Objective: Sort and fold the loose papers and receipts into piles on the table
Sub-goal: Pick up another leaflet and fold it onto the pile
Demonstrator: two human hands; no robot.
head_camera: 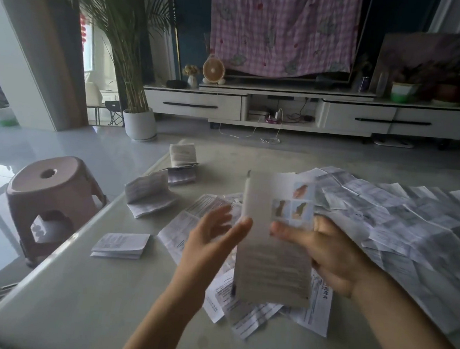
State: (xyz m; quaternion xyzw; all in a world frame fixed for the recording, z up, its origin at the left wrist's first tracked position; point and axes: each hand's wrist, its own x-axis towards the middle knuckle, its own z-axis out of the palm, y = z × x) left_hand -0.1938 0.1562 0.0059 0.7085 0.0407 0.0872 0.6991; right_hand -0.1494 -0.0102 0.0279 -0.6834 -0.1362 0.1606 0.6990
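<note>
A long printed leaflet [272, 250] with small colour pictures near its top stands upright above the table [79, 294]. My right hand [327, 252] pinches its right edge, thumb on the front. My left hand [212, 239] is just left of the sheet with fingers spread, blurred by motion; its thumb tip is close to the paper's left edge. Folded papers lie on the table's left part: one flat stack [121, 244], one tented sheet [149, 195], and two more [182, 164] at the far edge. Unfolded sheets [266, 314] lie under my hands.
A wide heap of loose papers [402, 231] covers the table's right side. A pink plastic stool [52, 195] stands on the floor to the left. Beyond the table are a white TV cabinet [284, 109] and a potted palm [139, 119].
</note>
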